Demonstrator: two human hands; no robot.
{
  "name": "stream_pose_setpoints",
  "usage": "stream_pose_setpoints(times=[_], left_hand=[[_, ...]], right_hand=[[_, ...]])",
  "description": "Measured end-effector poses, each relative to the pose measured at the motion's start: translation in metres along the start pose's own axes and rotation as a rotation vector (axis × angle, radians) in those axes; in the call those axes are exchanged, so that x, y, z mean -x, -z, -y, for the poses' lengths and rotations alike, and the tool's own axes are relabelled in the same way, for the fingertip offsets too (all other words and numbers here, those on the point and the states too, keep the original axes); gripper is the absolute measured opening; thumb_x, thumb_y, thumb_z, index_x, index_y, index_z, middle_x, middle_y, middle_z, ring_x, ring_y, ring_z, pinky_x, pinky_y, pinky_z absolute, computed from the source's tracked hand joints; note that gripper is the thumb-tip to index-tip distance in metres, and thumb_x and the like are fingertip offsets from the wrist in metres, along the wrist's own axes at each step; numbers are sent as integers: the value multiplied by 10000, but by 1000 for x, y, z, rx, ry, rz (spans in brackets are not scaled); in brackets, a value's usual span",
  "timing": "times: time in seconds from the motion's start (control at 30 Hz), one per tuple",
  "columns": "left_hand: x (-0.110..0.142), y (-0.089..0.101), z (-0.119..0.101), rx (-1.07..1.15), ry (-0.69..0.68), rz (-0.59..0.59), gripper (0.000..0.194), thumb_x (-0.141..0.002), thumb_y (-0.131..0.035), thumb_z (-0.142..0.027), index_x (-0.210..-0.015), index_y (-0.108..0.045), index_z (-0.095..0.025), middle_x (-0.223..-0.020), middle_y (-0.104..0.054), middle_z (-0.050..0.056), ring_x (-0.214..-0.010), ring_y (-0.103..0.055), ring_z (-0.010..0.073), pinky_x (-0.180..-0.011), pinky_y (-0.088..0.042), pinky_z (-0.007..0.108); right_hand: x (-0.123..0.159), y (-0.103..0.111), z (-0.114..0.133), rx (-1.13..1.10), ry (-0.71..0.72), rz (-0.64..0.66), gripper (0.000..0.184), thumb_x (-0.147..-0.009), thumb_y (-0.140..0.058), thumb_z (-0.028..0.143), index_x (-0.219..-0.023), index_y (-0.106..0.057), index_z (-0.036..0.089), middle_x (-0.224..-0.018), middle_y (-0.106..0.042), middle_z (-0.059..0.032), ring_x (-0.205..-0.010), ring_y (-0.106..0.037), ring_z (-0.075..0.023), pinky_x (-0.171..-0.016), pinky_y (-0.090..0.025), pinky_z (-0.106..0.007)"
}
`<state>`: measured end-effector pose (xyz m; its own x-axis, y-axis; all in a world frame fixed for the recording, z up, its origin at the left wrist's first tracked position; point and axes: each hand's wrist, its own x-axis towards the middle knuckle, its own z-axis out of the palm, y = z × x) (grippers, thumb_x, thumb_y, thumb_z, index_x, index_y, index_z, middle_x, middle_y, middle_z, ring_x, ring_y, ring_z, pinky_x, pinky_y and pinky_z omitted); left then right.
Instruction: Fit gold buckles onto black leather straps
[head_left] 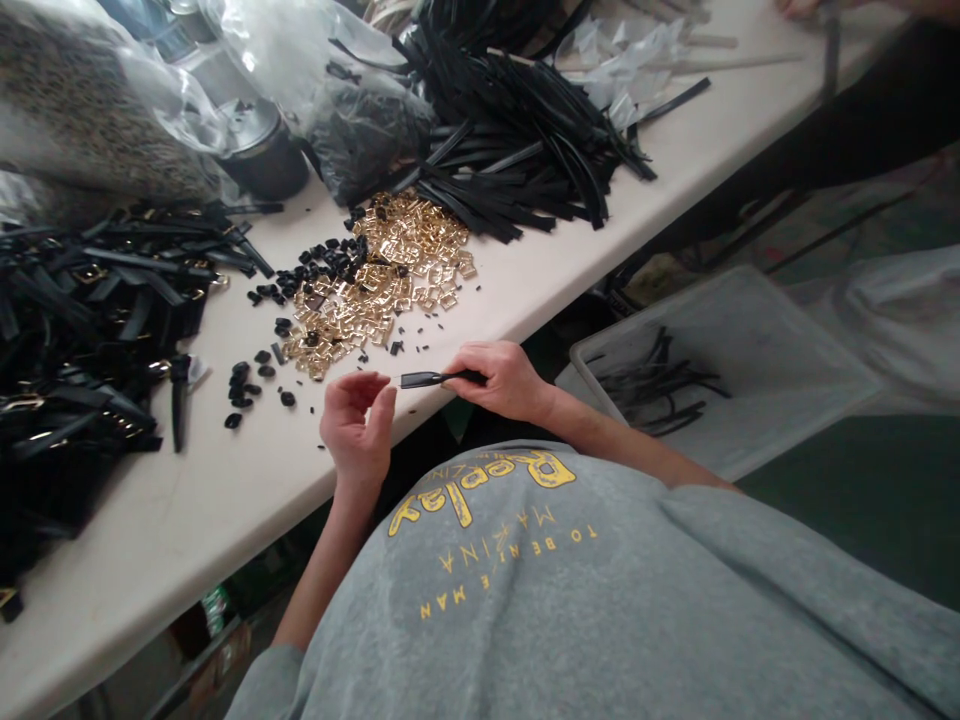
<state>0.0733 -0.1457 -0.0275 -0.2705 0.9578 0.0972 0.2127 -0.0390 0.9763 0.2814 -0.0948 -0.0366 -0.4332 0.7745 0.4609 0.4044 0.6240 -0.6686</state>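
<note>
My right hand (504, 382) is closed round a black strap (421, 380) at the front edge of the table, and one end of it points left. Close to that end, my left hand (358, 418) has its thumb and forefinger curled together. A thin pale line shows between its fingertips and the strap, too small to name. Just beyond the hands lie a heap of gold buckles (345, 320) and small black loops (330, 262). Single black loops are scattered nearer my left hand.
Black straps with gold buckles (82, 310) are piled at left. Loose black straps (517, 150) lie at the back, beside clear plastic bags (262, 50) and a dark metal container (262, 150). A white bin (780, 370) stands below at right. Another person's hand (799, 8) shows top right.
</note>
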Motion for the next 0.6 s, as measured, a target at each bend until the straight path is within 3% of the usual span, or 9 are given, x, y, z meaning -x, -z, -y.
stream_pose_setpoints(times=[0.1,0.2,0.33,0.6], left_hand=[[-3,-1,1,195,140,47,305,-777,-761,-391,-973,-616,-206,-774,-664,-13,-638,-632,131,-690,-519,279],[-4,-4,1,283,240,105,261,-749,-783,-357,-871,-625,-190,-704,-655,-30,-590,-623,109,-648,-509,247],[-1,-9,-1,321,251,95,263,-723,-793,-356,-848,-632,-191,-709,-652,-31,-612,-624,108,-670,-524,256],[1,-6,5,405,223,115,374,-698,-823,-419,-948,-645,-205,-764,-656,-13,-686,-631,122,-727,-551,273]], right_hand=[[0,-1,2,9,40,25,139,-910,-616,252,-816,-686,177,-756,-684,-17,-673,-583,-123,-647,-411,-237],[-1,-4,6,12,54,23,111,-911,-631,262,-874,-698,181,-794,-704,-24,-708,-615,-137,-678,-447,-248],[-2,-9,11,-8,70,9,128,-918,-633,253,-1002,-702,184,-878,-719,-52,-772,-658,-166,-726,-504,-278],[-8,-19,14,19,119,55,102,-938,-628,281,-971,-688,206,-859,-719,-49,-757,-672,-171,-694,-511,-274]])
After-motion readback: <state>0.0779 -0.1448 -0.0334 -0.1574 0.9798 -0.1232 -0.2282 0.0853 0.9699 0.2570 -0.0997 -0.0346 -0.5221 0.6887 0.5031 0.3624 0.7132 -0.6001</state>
